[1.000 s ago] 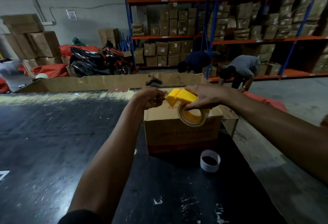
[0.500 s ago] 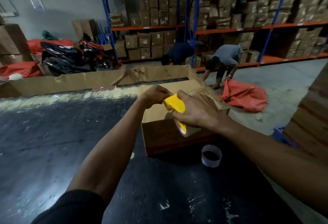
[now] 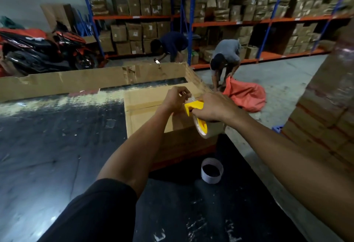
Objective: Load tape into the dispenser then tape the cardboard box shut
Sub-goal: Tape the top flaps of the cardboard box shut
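A brown cardboard box with its flaps folded down stands on the dark table. Above its near right corner my right hand grips a yellow tape dispenser that carries a roll of tan tape. My left hand is just left of the dispenser, its fingers pinched on the clear tape end at the dispenser's front. The dispenser's handle is hidden under my right hand.
An empty white tape core stands on the table in front of the box. A long cardboard sheet lines the table's far edge. Stacked boxes rise on the right. Two people bend over by the shelves, beside an orange sack.
The view has tilted down and drawn closer. The dispenser has turned so the roll faces down and right, and my left hand has moved up to its front.
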